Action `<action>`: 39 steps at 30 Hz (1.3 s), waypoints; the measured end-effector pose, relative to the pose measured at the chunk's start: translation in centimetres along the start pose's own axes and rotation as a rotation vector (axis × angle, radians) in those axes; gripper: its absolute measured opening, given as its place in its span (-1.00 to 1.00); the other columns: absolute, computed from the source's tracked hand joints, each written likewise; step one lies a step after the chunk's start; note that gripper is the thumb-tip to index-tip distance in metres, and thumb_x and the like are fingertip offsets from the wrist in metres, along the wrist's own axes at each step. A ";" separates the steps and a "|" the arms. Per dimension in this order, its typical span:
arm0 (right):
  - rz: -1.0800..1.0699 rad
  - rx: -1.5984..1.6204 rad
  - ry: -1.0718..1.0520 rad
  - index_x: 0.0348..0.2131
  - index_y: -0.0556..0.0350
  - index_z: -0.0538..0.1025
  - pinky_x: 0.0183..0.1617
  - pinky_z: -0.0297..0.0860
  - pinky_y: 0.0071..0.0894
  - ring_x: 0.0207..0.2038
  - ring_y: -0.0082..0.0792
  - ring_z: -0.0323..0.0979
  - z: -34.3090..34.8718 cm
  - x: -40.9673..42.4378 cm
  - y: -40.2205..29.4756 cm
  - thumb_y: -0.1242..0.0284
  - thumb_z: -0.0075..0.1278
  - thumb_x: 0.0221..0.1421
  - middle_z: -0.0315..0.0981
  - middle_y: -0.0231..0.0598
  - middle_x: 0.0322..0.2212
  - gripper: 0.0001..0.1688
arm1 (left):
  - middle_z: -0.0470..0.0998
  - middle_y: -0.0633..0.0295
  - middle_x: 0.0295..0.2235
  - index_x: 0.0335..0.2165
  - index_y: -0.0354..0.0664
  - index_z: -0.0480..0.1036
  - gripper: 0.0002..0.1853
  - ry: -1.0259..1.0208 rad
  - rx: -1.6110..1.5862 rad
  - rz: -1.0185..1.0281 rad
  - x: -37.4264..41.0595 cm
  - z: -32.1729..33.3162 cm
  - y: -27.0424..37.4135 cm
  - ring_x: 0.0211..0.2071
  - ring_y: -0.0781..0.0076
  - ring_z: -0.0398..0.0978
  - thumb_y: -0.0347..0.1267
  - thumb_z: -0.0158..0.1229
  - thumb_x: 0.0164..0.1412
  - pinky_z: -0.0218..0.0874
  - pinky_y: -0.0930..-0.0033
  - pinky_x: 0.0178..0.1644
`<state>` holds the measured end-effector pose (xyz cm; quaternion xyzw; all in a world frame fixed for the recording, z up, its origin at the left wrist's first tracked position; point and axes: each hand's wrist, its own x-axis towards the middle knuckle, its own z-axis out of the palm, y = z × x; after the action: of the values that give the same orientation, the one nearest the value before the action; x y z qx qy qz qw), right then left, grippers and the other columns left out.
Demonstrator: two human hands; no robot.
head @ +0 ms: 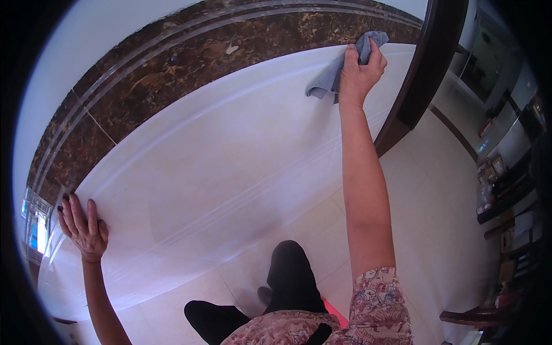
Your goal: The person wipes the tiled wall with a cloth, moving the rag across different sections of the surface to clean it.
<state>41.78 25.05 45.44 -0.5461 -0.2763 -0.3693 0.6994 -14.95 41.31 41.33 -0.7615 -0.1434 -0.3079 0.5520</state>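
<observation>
My right hand (361, 79) grips a grey-blue cloth (326, 82) at the top of a glossy white tiled wall panel (241, 129). Part of the cloth sticks up past the fingers onto a dark brown marble-patterned tile border (185, 71), and a folded flap hangs down on the left. My left hand (87, 230) lies with fingers spread on the same white panel, far to the left, its fingertips close to the border's lower edge. Nothing is held in it.
A dark wooden post (424, 77) stands right of the cloth. Pale floor tiles (409, 207) run below and to the right. Dark shelving (506, 198) with boxes and bottles lines the right side. Something red (335, 311) shows beside my dark-trousered leg (291, 276).
</observation>
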 end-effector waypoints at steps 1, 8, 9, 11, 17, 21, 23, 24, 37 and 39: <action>0.001 -0.005 0.001 0.01 0.22 0.36 0.16 0.10 -0.13 0.05 -0.05 0.07 0.0 -0.1 -0.2 0.39 0.08 -0.02 0.16 -0.07 -0.02 -0.42 | 0.11 -0.10 0.23 0.20 -0.05 0.17 -0.49 0.002 -0.001 -0.001 0.0 0.0 0.0 0.26 -0.14 0.01 -0.20 -0.33 0.34 -0.26 -0.15 0.29; -0.025 -0.001 0.022 0.00 0.24 0.36 0.16 0.10 -0.12 0.04 -0.02 0.09 0.2 0.1 0.5 0.40 0.05 0.00 0.17 -0.03 -0.03 -0.45 | 0.13 -0.07 0.23 0.19 -0.03 0.20 -0.50 0.010 -0.008 -0.015 0.0 0.1 0.3 0.26 -0.11 0.03 -0.21 -0.32 0.34 -0.25 -0.14 0.30; -0.044 -0.013 0.027 0.00 0.24 0.36 0.16 0.09 -0.10 0.03 -0.01 0.09 0.2 0.0 0.5 0.40 0.04 0.02 0.17 -0.02 -0.03 -0.45 | 0.13 -0.06 0.23 0.19 -0.02 0.20 -0.50 0.011 -0.004 -0.016 0.0 0.0 0.2 0.26 -0.11 0.03 -0.21 -0.32 0.34 -0.25 -0.14 0.30; -0.072 -0.044 0.035 0.02 0.24 0.34 0.17 0.08 -0.07 0.04 0.02 0.09 0.3 -0.1 0.4 0.41 0.02 0.04 0.17 0.01 -0.01 -0.45 | 0.13 -0.09 0.22 0.19 -0.01 0.19 -0.50 0.017 -0.007 -0.011 0.2 0.0 0.2 0.26 -0.11 0.03 -0.20 -0.32 0.34 -0.27 -0.12 0.30; -0.255 -0.077 -0.047 0.09 0.22 0.28 0.22 -0.01 0.00 0.15 0.15 0.05 1.4 -4.1 -3.2 0.44 -0.02 0.05 0.07 0.14 0.12 -0.40 | 0.13 -0.09 0.22 0.18 0.01 0.20 -0.50 -0.001 -0.017 -0.024 0.3 -0.1 0.3 0.26 -0.08 0.02 -0.22 -0.28 0.31 -0.29 -0.11 0.31; -0.547 0.007 -0.162 0.09 0.18 0.30 0.21 0.01 0.08 0.18 0.25 0.07 2.0 -8.7 -7.8 0.44 0.03 -0.03 0.02 0.26 0.17 -0.35 | 0.13 -0.08 0.22 0.19 -0.01 0.19 -0.51 -0.004 -0.019 -0.025 0.6 -0.5 0.4 0.26 -0.09 0.03 -0.25 -0.26 0.31 -0.27 -0.11 0.31; -0.632 0.053 -0.212 0.09 0.15 0.31 0.22 0.01 0.08 0.18 0.24 0.07 2.2 -9.4 -8.2 0.44 0.03 -0.05 0.03 0.23 0.17 -0.34 | 0.13 -0.09 0.22 0.18 -0.02 0.19 -0.51 -0.003 -0.021 -0.023 0.4 -0.3 0.3 0.26 -0.10 0.03 -0.26 -0.25 0.31 -0.27 -0.12 0.31; -0.640 0.024 -0.228 0.09 0.13 0.31 0.22 0.01 0.08 0.19 0.22 0.06 2.1 -9.2 -7.7 0.44 0.03 -0.05 0.03 0.21 0.17 -0.35 | 0.13 -0.09 0.22 0.18 -0.02 0.19 -0.51 -0.008 -0.022 -0.023 0.2 -0.2 0.3 0.26 -0.10 0.03 -0.26 -0.24 0.30 -0.27 -0.12 0.31; 0.009 -0.206 0.005 0.10 0.18 0.27 0.23 0.03 -0.12 0.15 0.08 0.13 0.0 3.1 5.4 0.42 -0.07 0.14 0.14 0.07 0.12 -0.45 | 0.14 -0.06 0.22 0.16 0.01 0.23 -0.49 -0.018 -0.053 -0.054 -1.1 0.6 0.1 0.26 -0.08 0.03 -0.27 -0.18 0.24 -0.28 -0.13 0.30; 0.031 -0.180 0.026 0.10 0.21 0.27 0.24 0.04 -0.14 0.14 0.08 0.12 0.3 1.7 4.4 0.42 -0.07 0.14 0.15 0.07 0.10 -0.45 | 0.15 -0.06 0.22 0.14 0.01 0.26 -0.49 -0.026 -0.076 -0.070 -0.9 0.8 0.5 0.26 -0.08 0.04 -0.27 -0.14 0.21 -0.26 -0.13 0.30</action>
<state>46.40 25.52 44.40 -0.6062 -0.2243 -0.3888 0.6565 -15.09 41.96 40.19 -0.7803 -0.1654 -0.3223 0.5097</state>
